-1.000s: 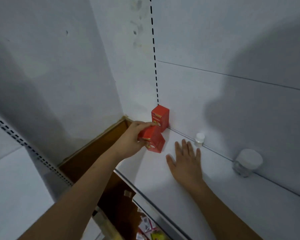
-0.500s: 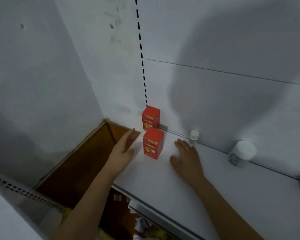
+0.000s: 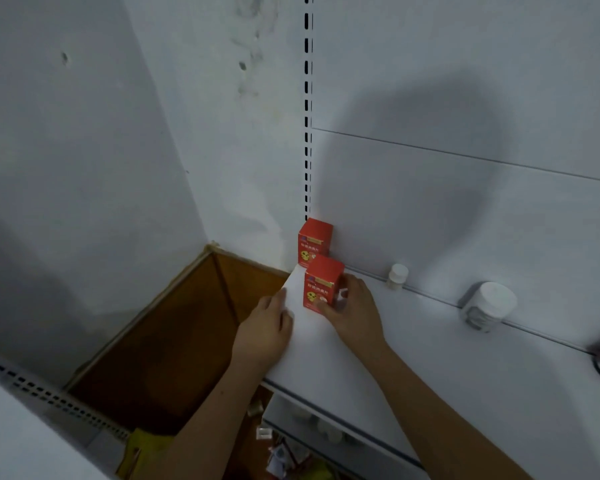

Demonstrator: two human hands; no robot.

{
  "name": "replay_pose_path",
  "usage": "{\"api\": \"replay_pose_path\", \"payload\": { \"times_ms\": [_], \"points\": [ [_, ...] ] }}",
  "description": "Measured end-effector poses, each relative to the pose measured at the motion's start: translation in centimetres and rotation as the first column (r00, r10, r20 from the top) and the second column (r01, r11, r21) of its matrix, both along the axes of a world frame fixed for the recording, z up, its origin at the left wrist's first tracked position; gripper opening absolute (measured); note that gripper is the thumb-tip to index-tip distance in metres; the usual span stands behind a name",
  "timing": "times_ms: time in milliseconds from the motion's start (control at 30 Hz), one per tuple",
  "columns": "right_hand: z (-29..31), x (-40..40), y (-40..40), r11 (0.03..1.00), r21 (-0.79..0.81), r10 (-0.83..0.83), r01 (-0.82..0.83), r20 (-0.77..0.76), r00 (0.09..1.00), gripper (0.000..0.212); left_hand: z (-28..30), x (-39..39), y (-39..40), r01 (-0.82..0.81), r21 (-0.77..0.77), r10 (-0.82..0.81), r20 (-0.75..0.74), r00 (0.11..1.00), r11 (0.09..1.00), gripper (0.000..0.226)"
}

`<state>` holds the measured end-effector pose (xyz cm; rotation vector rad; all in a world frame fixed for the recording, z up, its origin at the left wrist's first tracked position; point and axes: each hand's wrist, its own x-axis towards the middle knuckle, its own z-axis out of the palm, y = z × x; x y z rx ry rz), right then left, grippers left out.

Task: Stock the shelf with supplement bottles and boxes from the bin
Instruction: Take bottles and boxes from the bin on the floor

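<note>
The front red box (image 3: 323, 285) stands upright on the white shelf (image 3: 430, 341) at mid-frame, its long axis vertical, directly in front of a second red box (image 3: 314, 241) that sits in the back corner under the slotted upright (image 3: 307, 109); the two look touching or nearly so.

The right hand (image 3: 352, 311) holds the front box from its right side, thumb curled across the lower front and fingers behind, so it is the nearer hand. The left hand (image 3: 267, 327) rests with fingers straight on the shelf's left edge, just beside the box but not touching it.

To the left the shelf ends at once, dropping to a brown floor (image 3: 174, 334), so any nudging is safer rightward or back.

Open shelf runs toward the right of the frame, past a small white-capped bottle (image 3: 397, 276) and a wide white-lidded jar (image 3: 489, 305) along the rear wall.
</note>
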<state>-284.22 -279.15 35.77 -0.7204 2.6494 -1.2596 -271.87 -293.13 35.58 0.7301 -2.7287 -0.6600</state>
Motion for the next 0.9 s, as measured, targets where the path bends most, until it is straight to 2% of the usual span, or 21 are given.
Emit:
{"api": "replay_pose_path", "payload": {
  "times_ms": [100, 400, 633, 900],
  "points": [
    [0.1, -1.2, 0.2, 0.997, -0.058, -0.052, 0.053, 0.010, 0.999, 0.059, 0.0, -0.1, 0.0, 0.012, -0.005, -0.012, -0.010, 1.000, 1.000, 0.050],
    [1.5, -3.7, -1.4, 0.988, -0.109, -0.106, 0.106, 0.007, 0.994, 0.034, -0.3, 0.0, -0.3, 0.037, 0.006, -0.037, -0.039, 0.999, 0.999, 0.048],
    [1.9, -3.9, -2.5, 0.988, -0.011, -0.155, 0.154, -0.063, 0.986, 0.021, -0.2, 0.0, -0.2, 0.037, 0.000, -0.037, -0.031, 0.999, 0.999, 0.047],
    [2.5, -3.3, -2.9, 0.980, 0.044, -0.190, 0.195, -0.099, 0.977, 0.026, -0.2, -0.1, -0.4, 0.029, 0.004, -0.029, -0.004, 1.000, 1.000, 0.047]
  ]
}}
